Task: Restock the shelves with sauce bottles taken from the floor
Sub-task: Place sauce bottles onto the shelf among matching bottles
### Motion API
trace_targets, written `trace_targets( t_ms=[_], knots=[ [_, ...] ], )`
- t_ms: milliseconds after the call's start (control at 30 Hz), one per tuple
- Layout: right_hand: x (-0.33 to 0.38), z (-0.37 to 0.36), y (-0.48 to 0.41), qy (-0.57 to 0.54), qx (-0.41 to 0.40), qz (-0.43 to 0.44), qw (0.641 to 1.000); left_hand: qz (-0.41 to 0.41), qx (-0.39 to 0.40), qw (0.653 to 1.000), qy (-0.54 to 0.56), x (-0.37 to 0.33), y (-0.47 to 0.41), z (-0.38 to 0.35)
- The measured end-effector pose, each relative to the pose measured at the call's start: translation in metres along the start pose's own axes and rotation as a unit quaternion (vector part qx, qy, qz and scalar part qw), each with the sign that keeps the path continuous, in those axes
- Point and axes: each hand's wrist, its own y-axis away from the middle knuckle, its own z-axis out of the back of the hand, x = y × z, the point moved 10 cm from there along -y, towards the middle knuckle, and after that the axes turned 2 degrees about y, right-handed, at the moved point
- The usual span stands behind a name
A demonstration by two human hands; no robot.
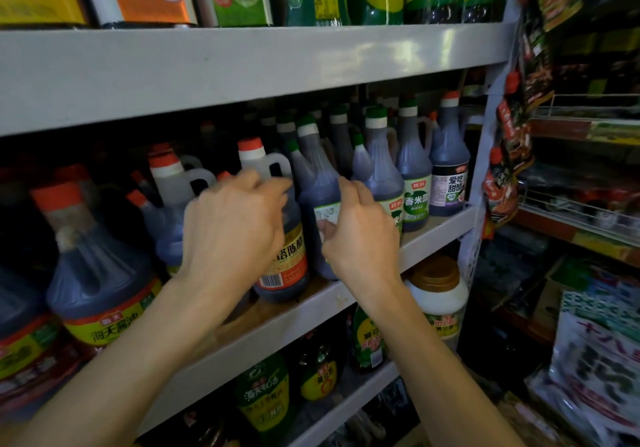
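Note:
On the middle shelf [433, 235] stands a dark vinegar bottle [291, 266] with a red cap, a white handle and an orange label. My left hand [232, 228] is in front of it, fingers curled round its shoulder below the handle. Right beside it stands a dark bottle with a green cap [317, 183] and a green-white label. My right hand [363, 239] holds that bottle, thumb on the label and fingers round its right side. Both bottles rest upright on the shelf board. The floor is out of view.
Big red-capped soy sauce jugs [100, 273] crowd the shelf's left. Several green-capped vinegar bottles [415, 176] fill its right. The upper shelf board [242, 66] hangs close overhead. Below are green-labelled bottles [263, 394] and a brown-lidded jar [438, 294]. Packets [509, 156] hang on the right post.

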Motion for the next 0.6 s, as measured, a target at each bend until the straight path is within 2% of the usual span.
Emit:
trace_targets(
  t_ms=[67,100,167,267,467,600],
  knots=[
    [-0.001,0.000,0.001,0.003,0.000,0.001,1.000,-0.059,-0.080,0.994,-0.043,-0.018,-0.017,0.014],
    [-0.001,-0.001,0.001,0.002,0.002,0.000,1.000,-0.080,-0.080,0.992,-0.061,-0.025,-0.028,0.011],
    [-0.002,-0.002,0.002,-0.003,0.007,-0.002,1.000,-0.080,-0.021,0.992,-0.094,-0.034,-0.048,-0.008],
    [-0.002,-0.003,0.005,-0.013,0.005,-0.001,1.000,-0.026,0.068,0.987,-0.141,-0.032,-0.065,-0.039],
    [-0.016,-0.016,0.020,-0.034,0.028,-0.044,0.998,-0.015,0.108,0.975,-0.192,-0.034,-0.080,-0.060],
    [-0.027,-0.025,0.023,-0.045,0.047,-0.082,0.994,-0.051,0.073,0.977,-0.192,-0.040,-0.077,-0.051]
  ],
)
